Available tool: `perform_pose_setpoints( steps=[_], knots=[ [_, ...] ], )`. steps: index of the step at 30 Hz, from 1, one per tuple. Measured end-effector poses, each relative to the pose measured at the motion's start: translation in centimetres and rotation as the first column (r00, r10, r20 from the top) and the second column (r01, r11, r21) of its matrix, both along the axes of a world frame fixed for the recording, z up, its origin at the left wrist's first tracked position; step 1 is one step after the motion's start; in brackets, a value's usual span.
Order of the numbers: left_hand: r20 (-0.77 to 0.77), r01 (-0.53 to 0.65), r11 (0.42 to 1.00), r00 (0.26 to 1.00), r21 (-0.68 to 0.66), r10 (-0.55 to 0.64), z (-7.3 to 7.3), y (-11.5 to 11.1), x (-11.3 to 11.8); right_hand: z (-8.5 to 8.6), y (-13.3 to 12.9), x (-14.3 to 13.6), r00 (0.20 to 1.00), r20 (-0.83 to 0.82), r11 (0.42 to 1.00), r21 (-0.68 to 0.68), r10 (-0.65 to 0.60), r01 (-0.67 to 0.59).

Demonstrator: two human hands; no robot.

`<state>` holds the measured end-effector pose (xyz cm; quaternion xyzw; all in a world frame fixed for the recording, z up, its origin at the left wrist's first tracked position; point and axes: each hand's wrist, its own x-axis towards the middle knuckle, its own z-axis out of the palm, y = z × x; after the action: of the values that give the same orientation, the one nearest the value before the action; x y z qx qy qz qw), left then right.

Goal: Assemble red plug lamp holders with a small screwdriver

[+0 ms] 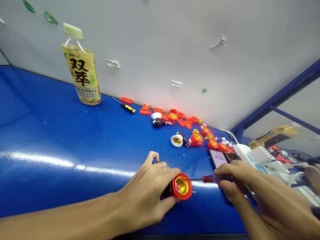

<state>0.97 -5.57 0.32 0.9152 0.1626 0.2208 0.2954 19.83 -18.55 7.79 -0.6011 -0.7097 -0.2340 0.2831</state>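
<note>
My left hand [152,186] is closed around a red lamp socket [182,186], whose open end with a brass threaded sleeve faces me. Metal prongs stick out at the socket's right side. Between the thumb and fingers of my right hand [255,193] is a screwdriver [212,179] with a clear reddish-purple handle. Its thin shaft points left, and the tip reaches into the socket's mouth near the inner wall. Whether the tip touches a screw I cannot tell.
Along the wall lie several red plastic parts [145,110], more sockets [196,138] and a black-yellow screwdriver [128,107]. A drink bottle [82,73] stands at back left. Phones [218,158] and a white power strip [243,153] with chargers are at right. A blue metal frame [277,100] rises behind.
</note>
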Motion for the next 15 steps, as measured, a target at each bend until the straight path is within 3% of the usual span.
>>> perform_pose_setpoints(
  steps=[10, 15],
  knots=[
    [0.022, 0.005, 1.000, 1.000, 0.027, -0.005, 0.03, 0.26, 0.18, -0.69, 0.14, -0.62, 0.996, -0.052, 0.996, -0.043, 0.072, -0.074],
    [0.029, 0.006, 1.000, 1.000, 0.028, -0.007, -0.04, 0.24, 0.07, -0.21, -0.12, -0.69, 0.999, -0.031, 0.999, -0.035, 0.033, -0.034]
  ],
)
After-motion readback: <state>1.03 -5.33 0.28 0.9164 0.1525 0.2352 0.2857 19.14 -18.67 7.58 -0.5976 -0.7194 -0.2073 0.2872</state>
